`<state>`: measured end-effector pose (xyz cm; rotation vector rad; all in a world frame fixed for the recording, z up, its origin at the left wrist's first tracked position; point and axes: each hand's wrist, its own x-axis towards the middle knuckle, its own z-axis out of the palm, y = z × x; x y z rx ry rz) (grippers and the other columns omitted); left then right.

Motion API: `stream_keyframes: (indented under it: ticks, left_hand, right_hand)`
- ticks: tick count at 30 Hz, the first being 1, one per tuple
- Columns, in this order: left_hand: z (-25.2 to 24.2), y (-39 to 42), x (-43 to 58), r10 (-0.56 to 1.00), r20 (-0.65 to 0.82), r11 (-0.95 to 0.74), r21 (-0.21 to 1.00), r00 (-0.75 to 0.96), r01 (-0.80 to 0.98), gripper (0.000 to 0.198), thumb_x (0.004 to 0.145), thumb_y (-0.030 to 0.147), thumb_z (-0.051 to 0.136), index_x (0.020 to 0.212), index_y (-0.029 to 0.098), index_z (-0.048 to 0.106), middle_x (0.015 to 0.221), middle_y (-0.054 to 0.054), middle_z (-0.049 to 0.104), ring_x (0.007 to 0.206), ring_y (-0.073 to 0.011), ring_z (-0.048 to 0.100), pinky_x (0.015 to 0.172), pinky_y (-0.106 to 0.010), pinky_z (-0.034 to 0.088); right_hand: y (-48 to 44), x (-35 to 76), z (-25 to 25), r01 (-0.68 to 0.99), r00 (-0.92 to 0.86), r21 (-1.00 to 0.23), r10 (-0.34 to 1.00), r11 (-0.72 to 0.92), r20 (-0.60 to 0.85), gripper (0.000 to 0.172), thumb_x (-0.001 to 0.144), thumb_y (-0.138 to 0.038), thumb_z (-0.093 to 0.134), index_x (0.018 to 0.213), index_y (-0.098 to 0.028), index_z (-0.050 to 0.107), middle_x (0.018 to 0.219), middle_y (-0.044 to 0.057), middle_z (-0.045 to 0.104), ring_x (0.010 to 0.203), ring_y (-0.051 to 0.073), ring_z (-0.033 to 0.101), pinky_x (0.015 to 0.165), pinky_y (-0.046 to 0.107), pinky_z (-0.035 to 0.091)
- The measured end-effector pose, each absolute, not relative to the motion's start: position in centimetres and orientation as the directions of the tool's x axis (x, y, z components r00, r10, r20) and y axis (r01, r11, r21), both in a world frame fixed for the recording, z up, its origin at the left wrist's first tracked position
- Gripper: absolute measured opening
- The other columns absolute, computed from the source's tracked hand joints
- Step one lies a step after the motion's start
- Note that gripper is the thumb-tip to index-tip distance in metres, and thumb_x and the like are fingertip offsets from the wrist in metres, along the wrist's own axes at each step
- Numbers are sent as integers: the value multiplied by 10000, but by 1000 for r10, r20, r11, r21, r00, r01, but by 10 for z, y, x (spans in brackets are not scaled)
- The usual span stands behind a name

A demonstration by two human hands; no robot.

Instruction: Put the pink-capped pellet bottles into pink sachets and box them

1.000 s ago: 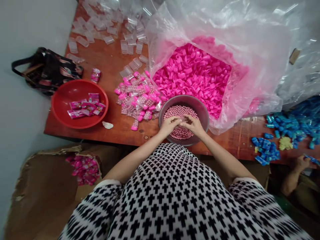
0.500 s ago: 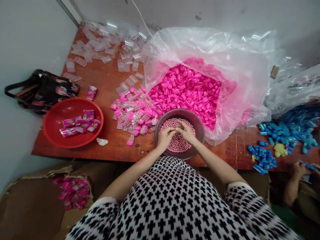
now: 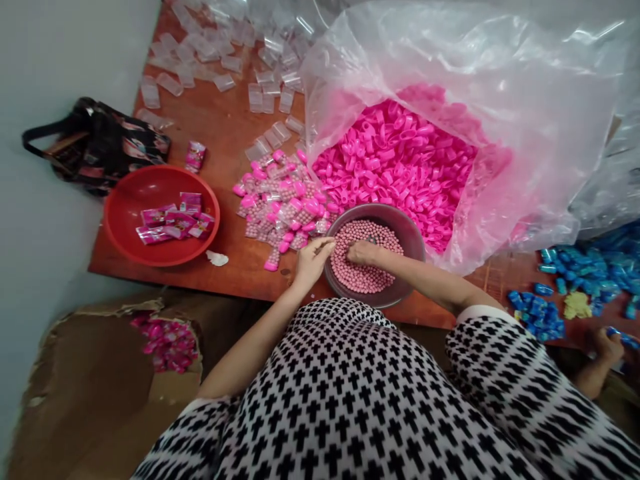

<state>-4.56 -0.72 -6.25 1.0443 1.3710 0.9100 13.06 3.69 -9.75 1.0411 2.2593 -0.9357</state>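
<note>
A dark round bowl (image 3: 416, 248) of small pink beads (image 3: 363, 280) stands at the table's front edge. My right hand (image 3: 364, 253) reaches into it, its curled fingertips down among the beads; what they hold is hidden. A small dark thing (image 3: 371, 239) shows behind that hand, too small to name. At the bowl's left rim is my left hand (image 3: 311, 263), thumb and fingers pinched together; I cannot make out what is between them. Beside it lies a heap of clear bead-filled containers with pink caps (image 3: 287, 203).
Behind the bowl, a clear plastic bag (image 3: 545, 87) spills bright pink caps (image 3: 395, 153). Clear empty containers (image 3: 267, 93) lie at the back left. A red basin (image 3: 125, 227) holds pink packets, near a black handbag (image 3: 115, 143). Blue pieces (image 3: 540, 313) and another person's hand (image 3: 607, 347) are at right.
My hands have come apart: the right has gone down into the beads, the left has drawn back to the bowl's left rim. The whole view has shifted slightly.
</note>
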Motion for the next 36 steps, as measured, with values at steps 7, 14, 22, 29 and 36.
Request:
stream_keyframes:
  ticks: [7, 14, 22, 29, 36]
  left_hand:
    - [-57, -8, -54, 983, -182, 172, 949, 15, 262, 264, 799, 337, 583, 985, 183, 689, 1004, -78, 705, 902, -188, 653, 845, -350, 506]
    - [-57, -14, -25, 906, -233, 190, 970, 354, 152, 366, 717, 263, 661, 1075, 183, 667, 1097, -88, 682, 989, -219, 640, 917, -396, 482]
    - [-51, -13, 5, 836, -375, 477, 858, 401, -192, 408, 652, 362, 715, 1005, 159, 688, 974, -75, 717, 847, -216, 675, 802, -424, 548]
    - [-47, -8, 8, 849, -317, 402, 906, 422, -128, 455, 627, 389, 734, 1024, 170, 696, 1047, -79, 702, 920, -235, 659, 857, -430, 524]
    - [-53, -10, 0, 911, -266, 287, 958, 316, -21, 392, 650, 398, 708, 967, 168, 698, 972, -66, 717, 912, -233, 654, 883, -426, 506]
  right_hand:
    - [8, 140, -87, 745, -656, -572, 538, 343, -530, 258, 834, -192, 507, 1060, -114, 603, 995, 76, 675, 878, 156, 611, 780, 262, 450]
    - [-16, 173, -61, 312, -358, -919, 865, -243, -350, 387, 731, -427, 643, 1022, -174, 615, 953, 43, 666, 905, 183, 610, 838, 338, 469]
    - [-19, 197, -19, 273, -340, -953, 914, -128, -220, 447, 737, -396, 661, 1139, -216, 585, 1062, 45, 645, 968, 181, 597, 891, 340, 457]
    - [-19, 196, 2, 561, -400, -818, 906, 126, -134, 290, 840, -331, 564, 1093, -215, 644, 1036, 63, 682, 968, 187, 613, 898, 326, 448]
    - [-23, 193, -6, 578, -384, -808, 911, 112, -148, 402, 870, -338, 510, 1252, -217, 544, 967, 56, 692, 795, 156, 651, 779, 295, 499]
